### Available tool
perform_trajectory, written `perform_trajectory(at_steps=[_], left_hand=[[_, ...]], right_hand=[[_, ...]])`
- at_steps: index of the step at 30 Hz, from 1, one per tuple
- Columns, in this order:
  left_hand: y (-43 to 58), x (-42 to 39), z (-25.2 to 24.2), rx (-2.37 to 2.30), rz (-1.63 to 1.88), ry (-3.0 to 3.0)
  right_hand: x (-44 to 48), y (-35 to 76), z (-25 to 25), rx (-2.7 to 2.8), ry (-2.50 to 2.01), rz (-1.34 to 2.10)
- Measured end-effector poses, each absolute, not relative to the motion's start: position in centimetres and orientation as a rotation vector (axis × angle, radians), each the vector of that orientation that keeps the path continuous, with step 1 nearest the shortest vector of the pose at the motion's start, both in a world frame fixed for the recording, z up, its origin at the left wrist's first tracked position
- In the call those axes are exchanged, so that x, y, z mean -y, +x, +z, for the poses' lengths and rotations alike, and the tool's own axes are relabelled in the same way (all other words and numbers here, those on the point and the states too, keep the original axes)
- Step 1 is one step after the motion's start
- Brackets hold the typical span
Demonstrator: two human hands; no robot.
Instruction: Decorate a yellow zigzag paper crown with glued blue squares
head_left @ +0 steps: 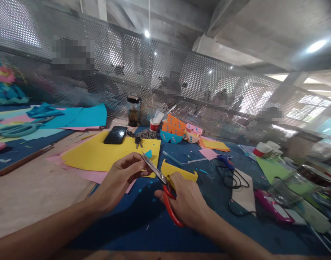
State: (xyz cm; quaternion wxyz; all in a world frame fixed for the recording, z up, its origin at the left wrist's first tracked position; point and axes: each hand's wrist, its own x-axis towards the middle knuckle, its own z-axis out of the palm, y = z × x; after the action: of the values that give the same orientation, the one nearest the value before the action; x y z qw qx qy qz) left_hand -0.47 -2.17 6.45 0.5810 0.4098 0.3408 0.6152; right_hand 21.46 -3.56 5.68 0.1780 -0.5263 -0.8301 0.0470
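Observation:
My right hand (188, 204) is closed around the red handles of a pair of scissors (169, 206). Their metal blades (154, 169) point up and left over a small yellow paper piece (181, 172). My left hand (124, 175) is curled in a pinch right at the blades' tip. What its fingers hold is hidden. A tiny blue paper scrap (148, 154) shows just beyond the fingertips, over a large yellow sheet (97, 155) that lies on pink paper.
A black phone (116, 135), keys (139, 137) and a dark jar (133, 111) sit behind the yellow sheet. Orange and blue paper shapes (173, 128) stand by a perforated metal screen (181, 79). A black cable (232, 178) and pink case (273, 206) lie to the right.

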Motion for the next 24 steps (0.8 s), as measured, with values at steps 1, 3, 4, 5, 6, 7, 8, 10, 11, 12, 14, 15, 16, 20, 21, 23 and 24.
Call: perform_trajectory(at_steps=[1, 3, 4, 5, 6, 7, 8, 10, 11, 12, 14, 15, 16, 20, 21, 23, 24], left_hand=[[-0.45, 2.18, 6.48, -0.802, 1.437, 0.956], [-0.43, 2.2, 6.55, -0.821, 1.436, 0.957], [-0.43, 2.21, 6.57, -0.832, 1.433, 0.958], [-0.43, 2.21, 6.59, -0.838, 1.431, 0.959], [-0.43, 2.21, 6.59, -0.837, 1.431, 0.961], [-0.44, 2.2, 6.59, -0.831, 1.431, 0.963], [-0.45, 2.19, 6.58, -0.825, 1.432, 0.962], [-0.46, 2.15, 6.55, -0.815, 1.428, 0.961], [-0.46, 2.13, 6.54, -0.811, 1.424, 0.963], [-0.46, 2.11, 6.53, -0.805, 1.419, 0.967], [-0.45, 2.07, 6.53, -0.79, 1.413, 0.976], [-0.44, 2.06, 6.54, -0.781, 1.413, 0.98], [-0.43, 2.06, 6.57, -0.773, 1.414, 0.982], [-0.47, 2.18, 6.68, -0.756, 1.412, 0.988], [-0.51, 2.22, 6.68, -0.758, 1.41, 0.989], [-0.59, 2.28, 6.61, -0.77, 1.407, 0.985], [-0.64, 2.29, 6.55, -0.777, 1.404, 0.984]], right_hand=[[3.55, 21.47, 5.64, 2.35, -1.486, 0.114], [3.53, 21.52, 5.49, 2.36, -1.461, 0.074], [3.52, 21.55, 5.41, 2.363, -1.45, 0.058], [3.5, 21.58, 5.33, 2.363, -1.442, 0.046], [3.5, 21.6, 5.27, 2.36, -1.44, 0.042], [3.49, 21.61, 5.23, 2.355, -1.441, 0.043], [3.49, 21.62, 5.21, 2.351, -1.441, 0.049], [3.49, 21.59, 5.22, 2.35, -1.439, 0.07], [3.48, 21.58, 5.25, 2.351, -1.439, 0.082], [3.47, 21.57, 5.27, 2.351, -1.444, 0.092], [3.42, 21.58, 5.29, 2.353, -1.457, 0.104], [3.39, 21.6, 5.27, 2.353, -1.458, 0.105], [3.36, 21.63, 5.24, 2.352, -1.453, 0.102], [3.31, 21.77, 5.09, 2.331, -1.424, 0.096], [3.31, 21.78, 5.09, 2.322, -1.423, 0.107], [3.3, 21.76, 5.16, 2.296, -1.423, 0.149], [3.28, 21.75, 5.23, 2.277, -1.424, 0.178]])
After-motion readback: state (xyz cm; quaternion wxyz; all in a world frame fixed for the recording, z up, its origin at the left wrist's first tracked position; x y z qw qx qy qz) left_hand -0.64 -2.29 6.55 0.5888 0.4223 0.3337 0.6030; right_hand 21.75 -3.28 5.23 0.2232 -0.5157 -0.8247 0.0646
